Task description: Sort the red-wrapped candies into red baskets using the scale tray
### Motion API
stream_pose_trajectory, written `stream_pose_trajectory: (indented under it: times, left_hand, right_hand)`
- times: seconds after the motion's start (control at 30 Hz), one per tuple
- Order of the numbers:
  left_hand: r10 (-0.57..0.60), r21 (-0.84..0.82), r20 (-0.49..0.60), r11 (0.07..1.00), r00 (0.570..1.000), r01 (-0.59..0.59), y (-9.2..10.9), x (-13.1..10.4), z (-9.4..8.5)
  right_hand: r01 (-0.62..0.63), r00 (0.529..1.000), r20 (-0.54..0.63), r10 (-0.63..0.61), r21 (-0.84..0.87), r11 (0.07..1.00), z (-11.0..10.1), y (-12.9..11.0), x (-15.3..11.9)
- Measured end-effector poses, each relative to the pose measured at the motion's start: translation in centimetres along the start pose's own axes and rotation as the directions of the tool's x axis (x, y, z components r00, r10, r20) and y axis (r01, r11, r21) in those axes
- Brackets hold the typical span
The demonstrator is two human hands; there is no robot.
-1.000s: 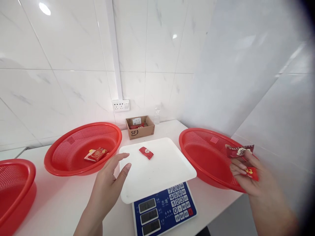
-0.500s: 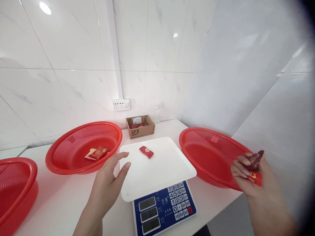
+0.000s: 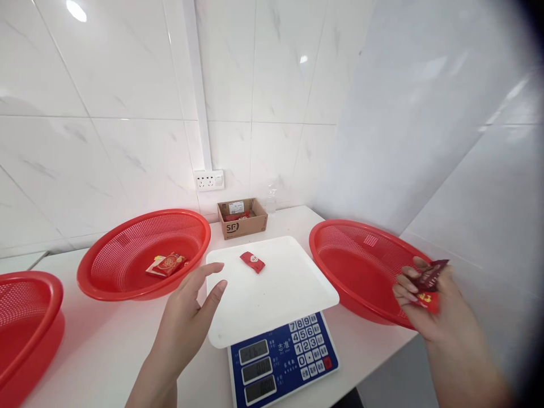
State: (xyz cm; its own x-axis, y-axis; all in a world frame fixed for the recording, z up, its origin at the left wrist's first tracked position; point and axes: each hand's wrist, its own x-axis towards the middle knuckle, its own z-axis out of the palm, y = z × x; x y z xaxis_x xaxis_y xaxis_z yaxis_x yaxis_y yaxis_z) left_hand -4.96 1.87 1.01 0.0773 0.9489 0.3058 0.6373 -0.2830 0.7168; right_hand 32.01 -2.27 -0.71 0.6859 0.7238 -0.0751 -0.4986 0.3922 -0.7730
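Note:
My left hand (image 3: 193, 306) is held over the left edge of the white scale tray (image 3: 272, 306), thumb and fingers apart, holding nothing. On the tray lies one small red packet (image 3: 253, 262). My right hand (image 3: 425, 300) is over the right rim of the right red basket (image 3: 361, 272), its fingers closed around a dark red packet (image 3: 431, 276) and a bright red packet (image 3: 428, 302). Below the tray shows the scale's blue panel (image 3: 284, 360) with its keypad and displays.
Red and pale packets (image 3: 168, 264) lie in the middle-left red basket (image 3: 144, 283). Another red basket (image 3: 29, 334) is cut off at the left edge. Behind the tray stands a cardboard box (image 3: 243, 221) with red packets, beside a clear plastic bottle (image 3: 271, 198).
My right hand has moved slightly left with the packets in it. My left hand has hardly moved.

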Motion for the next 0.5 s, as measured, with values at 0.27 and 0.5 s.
stream_pose_trajectory:
  times: [0.27, 0.5]
  left_hand:
    - [-0.016, 0.010, 0.027, 1.000, 0.999, 0.016, 0.1, 0.0, 0.0]
    - [0.104, -0.170, 0.281, 0.984, 0.954, -0.058, 1.6, -0.9, 1.4]
  right_hand:
    - [-0.085, 0.995, 0.061, 0.079, 0.119, 0.989, 0.1, -0.1, 0.2]
    - [0.220, 0.907, 0.419, 0.027, -0.529, 0.819, 3.3, 3.4, -5.2]
